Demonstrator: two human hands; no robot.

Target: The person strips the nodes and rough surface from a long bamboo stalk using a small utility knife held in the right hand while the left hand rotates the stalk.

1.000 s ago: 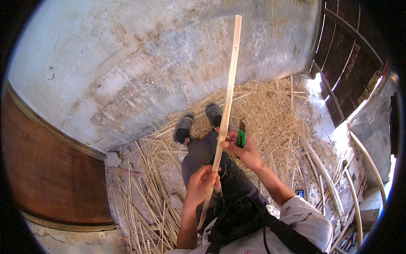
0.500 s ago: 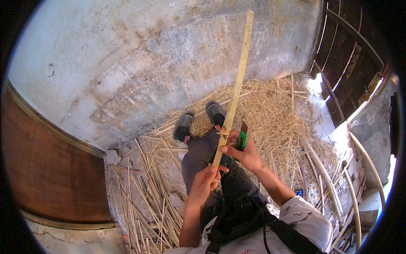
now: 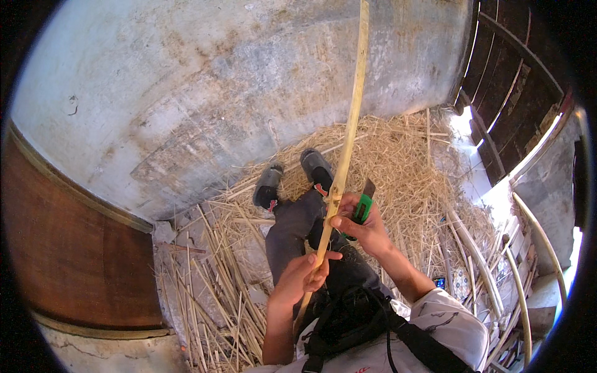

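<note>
A long, narrow yellow bamboo strip point(image 3: 353, 105) with a darker node stands out from my lap toward the wall. My left hand point(image 3: 295, 281) is closed round its lower part, its index finger pointing right. Below that hand, the tail of the strip shows over my thigh. Farther up, near the node, my right hand point(image 3: 371, 236) pinches the strip between thumb and fingers. A green-handled utility knife point(image 3: 362, 208) is tucked in the same right hand, its dark wide blade pointing up and away from the strip.
Pale shavings point(image 3: 404, 155) cover the floor beyond my shoes point(image 3: 269, 180). Loose thin strips point(image 3: 217, 298) lie to the left, near a brown wooden panel point(image 3: 81, 242). Several poles point(image 3: 477, 267) lean at the right. A stained wall point(image 3: 186, 93) rises ahead; a black bag point(image 3: 348, 323) rests at my waist.
The bamboo strip has turned and reaches higher, to the picture's top edge. Its tail now shows below my left hand. The right hand and knife have shifted slightly right.
</note>
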